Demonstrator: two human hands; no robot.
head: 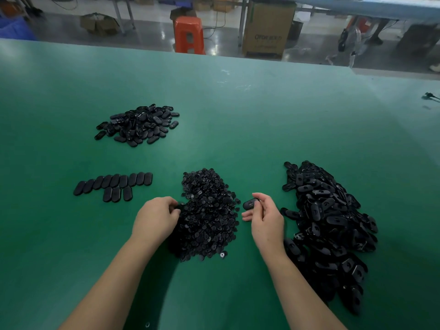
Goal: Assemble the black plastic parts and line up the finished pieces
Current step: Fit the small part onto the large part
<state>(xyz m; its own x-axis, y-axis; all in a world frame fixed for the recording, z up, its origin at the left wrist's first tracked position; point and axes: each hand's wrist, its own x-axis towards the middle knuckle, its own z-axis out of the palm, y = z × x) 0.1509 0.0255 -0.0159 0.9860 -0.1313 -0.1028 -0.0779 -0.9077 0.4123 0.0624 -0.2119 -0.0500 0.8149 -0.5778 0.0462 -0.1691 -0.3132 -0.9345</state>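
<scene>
I see right hand (263,216) pinching one oval black part (250,204) | left hand (158,216) fingers curled into pile of small round pieces (209,215), grip unclear | finished row (114,184) far-left on green table (262,115)

The cardboard box (267,29) bears blurred print (possibly "OTOR BOLD").

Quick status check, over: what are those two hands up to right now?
Left hand picking in small-parts pile. Right hand pinching one oval shell. Finished row lined up left. Nothing in the way.
</scene>
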